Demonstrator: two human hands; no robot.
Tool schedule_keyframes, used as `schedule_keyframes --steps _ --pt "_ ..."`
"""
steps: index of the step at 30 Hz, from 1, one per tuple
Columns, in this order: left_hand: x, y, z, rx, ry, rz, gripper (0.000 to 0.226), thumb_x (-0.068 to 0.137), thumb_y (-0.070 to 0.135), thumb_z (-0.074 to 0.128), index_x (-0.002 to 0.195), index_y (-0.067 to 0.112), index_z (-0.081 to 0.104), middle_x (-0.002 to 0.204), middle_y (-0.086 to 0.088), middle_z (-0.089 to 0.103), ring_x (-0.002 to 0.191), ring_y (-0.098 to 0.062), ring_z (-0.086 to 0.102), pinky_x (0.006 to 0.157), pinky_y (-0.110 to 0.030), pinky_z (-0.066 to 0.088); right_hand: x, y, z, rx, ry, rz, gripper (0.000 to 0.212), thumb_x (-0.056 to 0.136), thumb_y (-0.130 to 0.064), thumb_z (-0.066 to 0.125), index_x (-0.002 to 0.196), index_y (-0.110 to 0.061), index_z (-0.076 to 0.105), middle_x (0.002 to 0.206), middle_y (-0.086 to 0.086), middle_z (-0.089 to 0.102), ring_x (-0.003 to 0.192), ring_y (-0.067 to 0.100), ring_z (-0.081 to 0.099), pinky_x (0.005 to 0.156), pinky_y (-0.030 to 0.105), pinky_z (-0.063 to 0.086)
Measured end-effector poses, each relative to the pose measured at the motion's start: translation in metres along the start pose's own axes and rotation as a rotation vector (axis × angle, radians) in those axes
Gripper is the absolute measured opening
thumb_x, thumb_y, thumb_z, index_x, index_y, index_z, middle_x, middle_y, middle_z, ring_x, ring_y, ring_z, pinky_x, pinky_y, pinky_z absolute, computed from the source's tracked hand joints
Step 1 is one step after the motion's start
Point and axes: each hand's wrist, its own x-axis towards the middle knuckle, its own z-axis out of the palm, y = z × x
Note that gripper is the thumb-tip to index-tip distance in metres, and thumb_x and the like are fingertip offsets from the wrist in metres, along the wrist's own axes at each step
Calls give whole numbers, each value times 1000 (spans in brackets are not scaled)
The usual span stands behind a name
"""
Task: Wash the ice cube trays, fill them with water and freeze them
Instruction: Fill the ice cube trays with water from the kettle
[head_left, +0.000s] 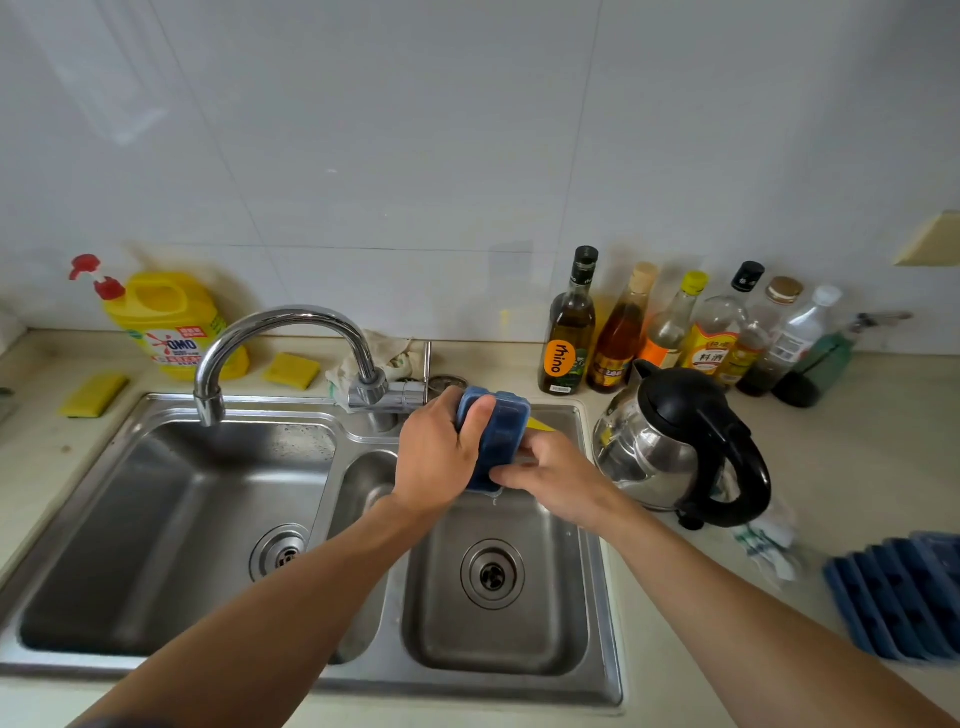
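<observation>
hands (436, 457) (550, 478) round upright dark-blue tray (501, 436)

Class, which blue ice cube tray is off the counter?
The tray held by left hand and right hand above the sink; the other tray lies on the counter.

The left basin (156, 519) is lying open from above, with only the faucet spout (280, 325) arching over its back edge. The left hand (436, 457), right hand (556, 478), ice cube tray (501, 436) and yellow sponge (540, 425) are filling the space over the back of the right basin (550, 597); its front half is standing unobstructed. The kettle (675, 441) is crowding its right rim, with bottles (670, 332) lining the wall behind.
</observation>
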Motion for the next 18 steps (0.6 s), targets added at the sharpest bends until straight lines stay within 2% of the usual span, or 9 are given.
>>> schedule_keyframes --steps 4,6,8,10,12,14,15,16,18 --pt "-7 -7 4 -21 -6 -57 64 92 66 32 97 12 68 78 2 68 70 -18 65 62 -35 53 -2 8 7 9 -6 26 30 91 -15 71 121 -18 71 113 -3 76 108 14 69 103 44 51" --pt "-12 -12 7 -52 -16 -88 55 92 67 35 95 22 66 76 12 65 70 -6 63 61 -23 51 -3 13 11 28 3 31 30 91 -16 70 121 -19 70 110 -6 76 104 7 70 97 33 53" --pt "-17 -18 12 -100 -37 -182 45 92 69 37 84 31 59 71 15 62 67 0 61 56 -13 44 -5 17 16 67 6 45 28 92 -14 69 119 -21 70 107 -9 76 98 1 70 86 21 52" --pt "-22 -25 19 -156 -93 -368 49 92 70 38 79 28 59 72 10 63 65 -2 59 55 -15 42 -7 23 21 66 12 80 27 93 -18 68 120 -23 68 106 -11 74 95 1 69 82 21 52" --pt "-27 -34 27 -149 -219 -574 53 97 65 38 94 19 63 88 0 69 78 -9 65 63 -25 51 -11 33 22 65 7 141 29 93 -23 68 121 -25 61 108 -8 71 97 6 69 83 27 56" --pt "-35 -34 33 -150 -354 -725 50 102 56 37 108 12 59 103 -8 67 91 -23 68 75 -43 60 -20 43 18 71 -21 230 26 95 -25 66 119 -25 56 107 -4 69 91 9 71 71 20 58" --pt "-42 -29 35 -166 -407 -778 46 104 53 37 110 12 56 104 -10 65 91 -27 68 73 -47 62 -26 48 15 70 -35 268 23 96 -25 64 117 -24 55 105 -2 69 85 9 72 65 17 56" --pt "-48 -22 36 -174 -455 -816 42 105 50 38 112 12 54 103 -11 63 85 -28 70 65 -45 63 -33 53 10 66 -43 293 21 97 -25 63 117 -22 55 103 1 69 82 10 74 63 17 56" --pt "-60 -4 39 -140 -535 -824 37 105 46 40 112 11 53 97 -11 62 69 -24 72 50 -35 60 -50 61 -1 62 -37 316 20 98 -25 61 117 -20 58 102 4 71 85 13 75 69 23 60"
